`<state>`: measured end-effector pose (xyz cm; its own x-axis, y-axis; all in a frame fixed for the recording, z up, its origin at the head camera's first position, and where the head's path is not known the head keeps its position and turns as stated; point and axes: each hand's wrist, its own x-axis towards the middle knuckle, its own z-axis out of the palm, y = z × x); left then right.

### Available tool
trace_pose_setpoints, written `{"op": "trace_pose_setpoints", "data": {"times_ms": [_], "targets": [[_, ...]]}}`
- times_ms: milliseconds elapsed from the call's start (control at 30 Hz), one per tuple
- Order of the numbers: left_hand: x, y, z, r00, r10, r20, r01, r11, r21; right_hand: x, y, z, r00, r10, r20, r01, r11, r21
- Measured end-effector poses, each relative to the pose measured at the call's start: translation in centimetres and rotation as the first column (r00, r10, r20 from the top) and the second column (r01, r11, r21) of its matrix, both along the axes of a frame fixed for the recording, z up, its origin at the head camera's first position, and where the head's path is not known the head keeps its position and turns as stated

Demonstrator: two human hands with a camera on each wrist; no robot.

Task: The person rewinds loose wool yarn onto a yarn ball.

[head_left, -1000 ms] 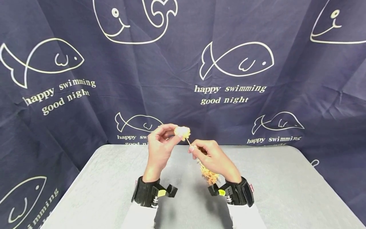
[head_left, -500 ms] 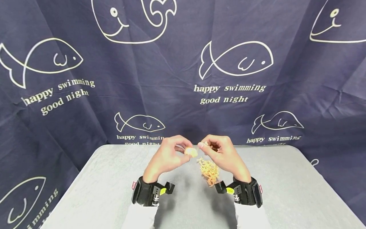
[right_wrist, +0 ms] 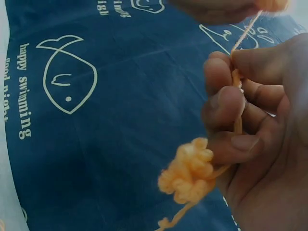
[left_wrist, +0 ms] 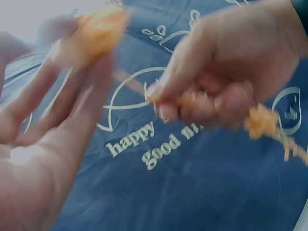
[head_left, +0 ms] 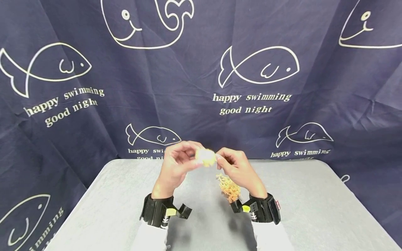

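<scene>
While my left hand (head_left: pixel 176 162) pinched the ball (head_left: pixel 205 157) between thumb and fingers, my right hand (head_left: pixel 237 165), just right of it, was clamped on the strand (right_wrist: pixel 248 31), thumb against forefinger. The ball was up off the table (head_left: pixel 125 195), in front of the cloth (head_left: pixel 201 115). From the ball to my right thumb the strand ran short and straight, so I judged there was little slack. Beyond that pinch it passed along my curled fingers, and a tuft (right_wrist: pixel 186 172) stuck out on the side away from the ball. The heap (head_left: pixel 230 188) lay on the table, below the ball and to its right; whether it joined the tuft, I could not tell. The ball was too blurred and bright to show how its loops lay, or whether the strand was going on or coming off.

To work it well, I reckoned, my left grip had to be firm enough to steady the ball yet too light to flatten it. My right pinch belonged near the ball, where a short span was easier to guide, with small, even pulls. The tuft looked the likeliest to snag, so I thought it best held clear.
</scene>
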<state>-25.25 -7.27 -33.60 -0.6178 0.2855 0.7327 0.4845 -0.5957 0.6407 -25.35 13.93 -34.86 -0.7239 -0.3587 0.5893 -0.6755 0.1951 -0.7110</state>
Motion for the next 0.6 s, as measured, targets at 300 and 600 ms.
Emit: {"op": "trace_pose_setpoints", "data": {"times_ms": [300, 600], "targets": [[-0.8, 0.3, -0.3, 0.833, 0.497, 0.245, -0.531, 0.841, 0.1, 0.7, -0.7, 0.2, 1.0, -0.017, 0.009, 0.015, 0.983, 0.18], [-0.8, -0.6, -0.9, 0.732, 0.646, -0.216, -0.668, 0.618, -0.415, 0.5, 0.9, 0.7, 0.987, 0.147, 0.066, -0.131, 0.97, -0.205]]}}
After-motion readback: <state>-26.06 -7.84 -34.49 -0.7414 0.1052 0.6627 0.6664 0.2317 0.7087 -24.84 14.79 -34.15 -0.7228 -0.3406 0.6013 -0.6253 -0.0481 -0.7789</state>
